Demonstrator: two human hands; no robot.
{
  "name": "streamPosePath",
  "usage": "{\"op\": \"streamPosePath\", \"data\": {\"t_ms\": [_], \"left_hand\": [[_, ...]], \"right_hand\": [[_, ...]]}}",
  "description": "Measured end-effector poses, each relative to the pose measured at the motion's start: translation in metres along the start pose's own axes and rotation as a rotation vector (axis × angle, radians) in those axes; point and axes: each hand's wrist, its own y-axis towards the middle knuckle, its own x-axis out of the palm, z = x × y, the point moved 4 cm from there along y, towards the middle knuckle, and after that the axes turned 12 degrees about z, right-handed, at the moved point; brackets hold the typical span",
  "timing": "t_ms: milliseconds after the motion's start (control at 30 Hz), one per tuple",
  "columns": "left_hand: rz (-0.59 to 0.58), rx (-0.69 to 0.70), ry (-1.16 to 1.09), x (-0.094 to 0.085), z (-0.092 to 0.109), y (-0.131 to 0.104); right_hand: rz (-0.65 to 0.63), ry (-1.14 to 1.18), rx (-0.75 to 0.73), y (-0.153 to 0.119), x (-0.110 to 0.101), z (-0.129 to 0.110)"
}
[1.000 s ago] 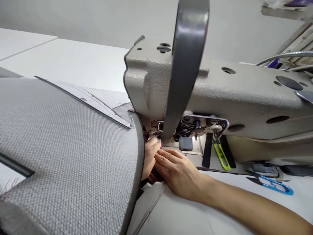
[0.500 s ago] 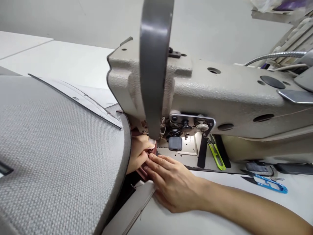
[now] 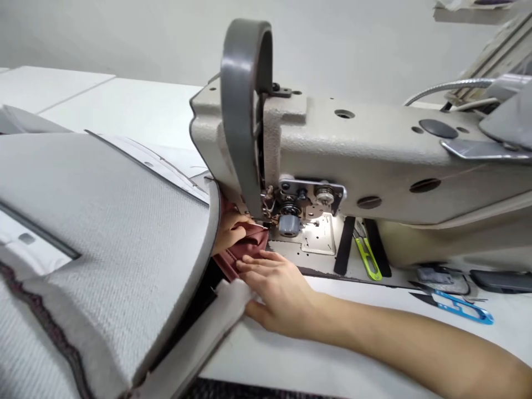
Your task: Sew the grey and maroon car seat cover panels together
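Maroon leather-like fabric (image 3: 250, 239) lies bunched beside the needle area of a sewing machine (image 3: 316, 144). My left hand (image 3: 229, 231) is closed on its far left part, fingers bent; the wrist is hidden behind a large grey woven-textured padded piece (image 3: 137, 221). My right hand (image 3: 276, 291) lies with fingers stretched out over the fabric's near edge, holding nothing between them. The right thumb is by the end of a folded pale grey strip (image 3: 208, 338). The needle and presser foot are mostly hidden behind the machine's grey curved guard (image 3: 241, 111).
Lime-green thread snips (image 3: 368, 257) lie between two black strips on the machine bed. Blue-handled snips (image 3: 461, 307) rest on the white table (image 3: 257, 360), near a black object (image 3: 501, 281). The padded piece fills the left side.
My hands have moved apart, and more of the maroon fabric shows between them. The view has shifted, showing the guard's top and more of the padded piece.
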Motion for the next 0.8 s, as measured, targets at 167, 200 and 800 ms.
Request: {"op": "streamPosePath", "data": {"t_ms": [167,200,800], "left_hand": [[0.013,0.011,0.106,0.003,0.017,-0.006],[0.052,0.013,0.095,0.003,0.017,-0.008],[-0.23,0.159,0.338,0.016,0.041,-0.04]], "right_hand": [[-0.06,0.149,0.02,-0.002,0.004,-0.006],[-0.055,0.172,0.004,-0.005,0.003,-0.005],[0.019,0.104,-0.181,-0.011,0.004,-0.002]]}}
